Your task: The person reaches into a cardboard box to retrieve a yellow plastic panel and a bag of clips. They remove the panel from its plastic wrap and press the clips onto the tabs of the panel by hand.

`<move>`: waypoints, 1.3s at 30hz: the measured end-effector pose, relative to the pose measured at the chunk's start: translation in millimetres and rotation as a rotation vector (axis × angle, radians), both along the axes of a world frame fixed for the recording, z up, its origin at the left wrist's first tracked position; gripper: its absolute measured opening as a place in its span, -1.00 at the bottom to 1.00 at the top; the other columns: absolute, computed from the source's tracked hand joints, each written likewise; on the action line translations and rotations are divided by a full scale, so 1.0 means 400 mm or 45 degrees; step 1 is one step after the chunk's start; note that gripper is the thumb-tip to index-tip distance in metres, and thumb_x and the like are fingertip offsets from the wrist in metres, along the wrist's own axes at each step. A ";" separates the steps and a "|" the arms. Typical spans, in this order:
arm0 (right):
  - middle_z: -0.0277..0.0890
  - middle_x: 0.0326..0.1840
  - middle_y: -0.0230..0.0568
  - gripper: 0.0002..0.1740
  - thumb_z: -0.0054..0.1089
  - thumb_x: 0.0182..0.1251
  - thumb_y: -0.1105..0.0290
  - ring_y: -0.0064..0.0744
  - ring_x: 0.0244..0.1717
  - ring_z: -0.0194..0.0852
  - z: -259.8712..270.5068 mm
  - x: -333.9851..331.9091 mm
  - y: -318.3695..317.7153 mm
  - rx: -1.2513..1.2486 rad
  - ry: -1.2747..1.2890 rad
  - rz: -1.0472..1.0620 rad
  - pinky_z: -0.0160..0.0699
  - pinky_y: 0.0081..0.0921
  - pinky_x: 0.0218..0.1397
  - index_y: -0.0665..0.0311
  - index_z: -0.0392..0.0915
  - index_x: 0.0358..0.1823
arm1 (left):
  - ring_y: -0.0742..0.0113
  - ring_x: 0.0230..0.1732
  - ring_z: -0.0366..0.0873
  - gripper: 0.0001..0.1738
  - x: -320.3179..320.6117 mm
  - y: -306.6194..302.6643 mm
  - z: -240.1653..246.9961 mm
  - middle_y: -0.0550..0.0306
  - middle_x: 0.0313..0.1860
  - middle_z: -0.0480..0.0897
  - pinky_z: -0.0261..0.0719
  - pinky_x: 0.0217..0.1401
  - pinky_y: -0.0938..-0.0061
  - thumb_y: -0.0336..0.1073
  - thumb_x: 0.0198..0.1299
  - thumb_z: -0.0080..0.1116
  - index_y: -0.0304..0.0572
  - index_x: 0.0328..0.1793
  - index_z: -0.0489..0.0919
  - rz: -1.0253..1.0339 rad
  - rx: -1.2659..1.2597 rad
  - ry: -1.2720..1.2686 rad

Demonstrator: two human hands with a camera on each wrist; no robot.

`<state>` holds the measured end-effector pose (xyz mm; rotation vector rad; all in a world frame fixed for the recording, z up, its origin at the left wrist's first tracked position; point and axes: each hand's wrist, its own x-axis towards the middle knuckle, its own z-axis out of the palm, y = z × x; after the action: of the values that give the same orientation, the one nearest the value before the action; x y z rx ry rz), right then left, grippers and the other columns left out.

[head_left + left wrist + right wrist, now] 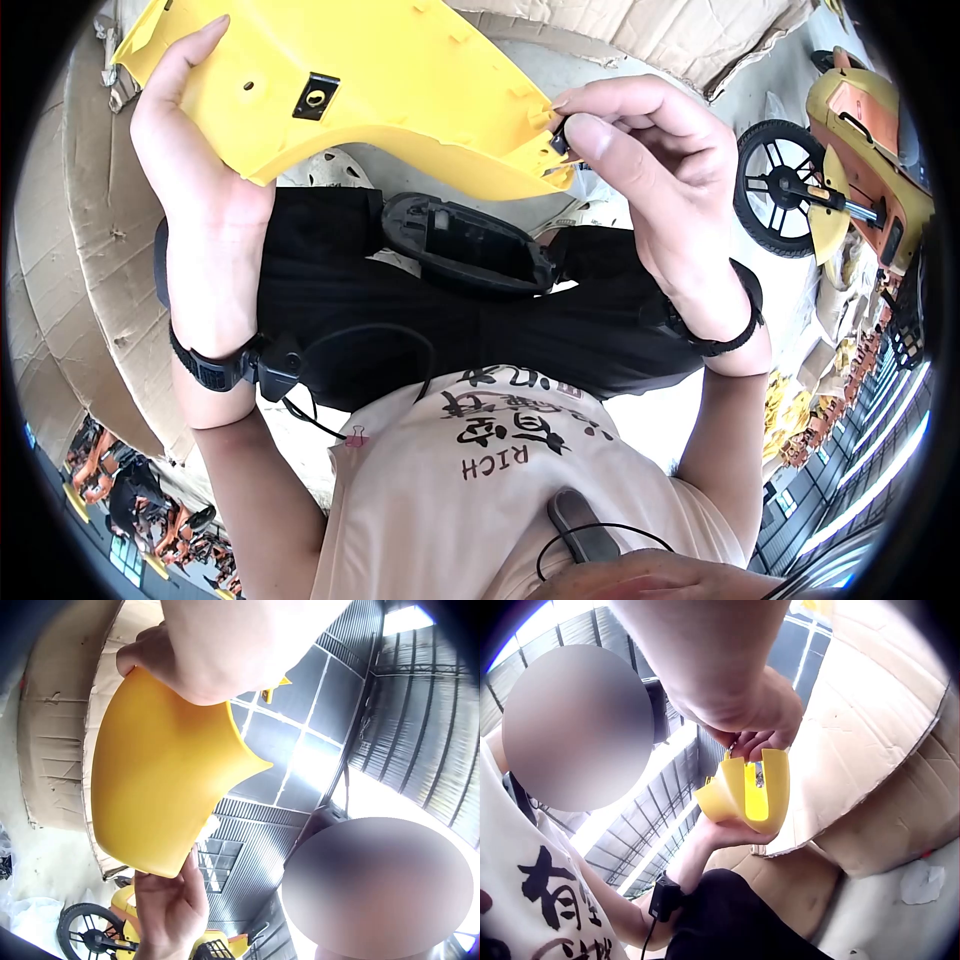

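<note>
Above my lap, the yellow plastic panel (400,90) hangs unsupported. My left hand (195,170) clasps its left edge, and my right hand (660,170) pinches a small black clip (558,140) against the right corner tab. I judge the shell light, thin, somewhat flexible and smooth-faced, best gripped at its rims and not by the breakable tabs. A black housing (465,245) rests on my lap just beneath.

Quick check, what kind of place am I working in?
Likely a workshop or warehouse assembling small bikes: a part-built orange and yellow bike, flattened cardboard on the floor, a corrugated metal roof overhead.
</note>
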<state>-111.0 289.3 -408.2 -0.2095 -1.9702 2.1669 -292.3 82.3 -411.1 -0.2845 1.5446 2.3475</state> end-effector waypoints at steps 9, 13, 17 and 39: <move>0.66 -0.12 -0.09 -0.85 0.19 0.33 0.69 -0.52 -0.20 0.62 0.002 0.013 -0.031 0.635 0.119 -0.101 0.59 -0.62 -0.07 0.51 0.59 -0.09 | 0.14 0.03 0.65 -0.64 0.001 0.000 0.001 -0.01 0.05 0.64 0.64 0.09 0.27 -0.42 0.24 0.11 -0.34 0.16 0.49 0.070 0.022 0.034; 0.65 -0.09 0.04 -0.81 0.19 0.32 0.70 -0.42 -0.16 0.64 -0.028 0.009 -0.042 0.798 0.327 -0.110 0.60 -0.60 -0.10 0.54 0.57 -0.05 | 0.14 0.06 0.64 -0.64 -0.001 0.009 0.003 0.01 0.07 0.63 0.62 0.12 0.25 -0.41 0.26 0.11 -0.32 0.18 0.49 0.065 0.089 0.028; 0.68 -0.19 -0.05 -0.68 0.39 0.10 0.66 -0.27 -0.22 0.69 -0.057 0.000 -0.061 0.726 0.384 -0.309 0.65 -0.49 -0.13 0.42 0.62 -0.07 | 0.14 0.10 0.62 -0.64 -0.018 0.000 -0.001 0.03 0.09 0.62 0.59 0.16 0.22 -0.40 0.28 0.09 -0.29 0.20 0.48 0.009 0.238 -0.033; 0.63 -0.24 -0.06 -0.43 0.54 0.01 0.40 -0.26 -0.31 0.55 0.009 -0.042 0.032 1.414 0.645 -0.206 0.51 -0.44 -0.14 0.53 0.56 0.05 | 0.02 0.27 0.48 -0.51 0.026 0.037 -0.003 0.02 0.26 0.54 0.38 0.28 -0.11 -0.14 0.37 -0.06 -0.12 0.38 0.38 -0.093 0.199 -0.244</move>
<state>-127.7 302.3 -404.5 0.3107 -2.3418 0.6802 -281.9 97.1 -412.2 -0.3960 1.2553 2.2944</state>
